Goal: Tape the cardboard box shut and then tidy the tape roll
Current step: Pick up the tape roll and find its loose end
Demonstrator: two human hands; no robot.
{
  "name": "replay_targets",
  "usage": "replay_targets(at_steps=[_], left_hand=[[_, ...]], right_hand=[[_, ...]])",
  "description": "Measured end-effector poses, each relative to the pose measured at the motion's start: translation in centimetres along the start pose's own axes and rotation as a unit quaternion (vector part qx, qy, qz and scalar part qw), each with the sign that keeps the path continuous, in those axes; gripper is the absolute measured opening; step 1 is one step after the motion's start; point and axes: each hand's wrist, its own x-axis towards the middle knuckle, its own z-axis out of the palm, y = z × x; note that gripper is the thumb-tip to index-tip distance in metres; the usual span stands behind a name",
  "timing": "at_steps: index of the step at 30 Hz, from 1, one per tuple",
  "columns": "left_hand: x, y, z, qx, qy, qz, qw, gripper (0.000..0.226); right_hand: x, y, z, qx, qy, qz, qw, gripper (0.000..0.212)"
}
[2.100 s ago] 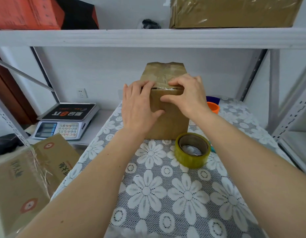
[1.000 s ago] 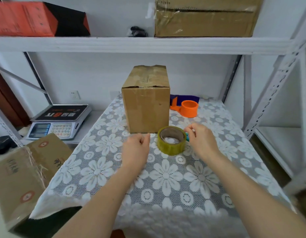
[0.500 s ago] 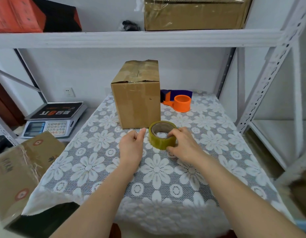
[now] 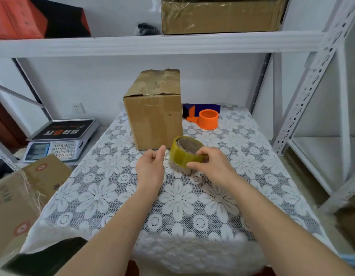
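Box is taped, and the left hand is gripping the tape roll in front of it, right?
Not quite: the head view shows the right hand gripping the tape roll; the left hand holds nothing. The cardboard box does look taped.

Orange-and-blue tape dispenser (image 4: 205,116) on the floral lace tablecloth (image 4: 192,206), toward the back. Digital weighing scale (image 4: 62,139) on a lower surface at left. Printed carton (image 4: 23,196) at near left. Upper shelf (image 4: 152,43): red-and-black box (image 4: 33,16), large taped carton (image 4: 220,14).
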Motion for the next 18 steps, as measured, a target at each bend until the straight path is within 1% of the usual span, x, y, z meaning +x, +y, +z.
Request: replay_targets(at_steps=[2,5,6,8,10,12,13,15,18], left_hand=[[0.0,0.1,0.2,-0.024,-0.028,-0.025,0.999,0.035],[0.0,0.7,0.3,-0.129,-0.097,-0.08,0.984,0.043],[0.0,1.0,0.3,-0.183,-0.133,-0.095,0.969,0.042],[-0.1,1.7,0.1,-0.28,-0.191,-0.124,0.933,0.03],[-0.2,2.3,-0.1,-0.337,-0.227,-0.136,0.904,0.017],[-0.3,2.6,-0.3,-0.359,-0.261,-0.122,0.888,0.015],[-0.5,2.6,-0.3,-0.349,-0.271,-0.106,0.891,0.019],[-1.0,2.9,-0.3,-0.298,-0.261,-0.065,0.916,0.023],[-1.9,3.0,-0.3,-0.197,-0.229,0.035,0.953,0.022]], right_hand=[[0.1,0.0,-0.2,0.052,-0.006,0.007,0.999,0.026],[-0.1,-0.3,-0.2,0.114,-0.026,0.012,0.993,0.022],[-0.2,-0.5,-0.2,0.131,-0.032,0.014,0.991,0.021],[-0.2,-0.6,-0.1,0.157,-0.04,0.019,0.987,0.024],[-0.2,-0.7,0.1,0.191,-0.037,0.031,0.98,0.03],[-0.2,-0.9,0.2,0.239,-0.031,0.044,0.97,0.036],[-0.2,-1.0,0.2,0.264,-0.029,0.046,0.963,0.043],[0.0,-1.2,0.1,0.296,-0.023,0.047,0.954,0.054],[0.0,-1.6,0.2,0.315,-0.021,0.036,0.948,0.052]])
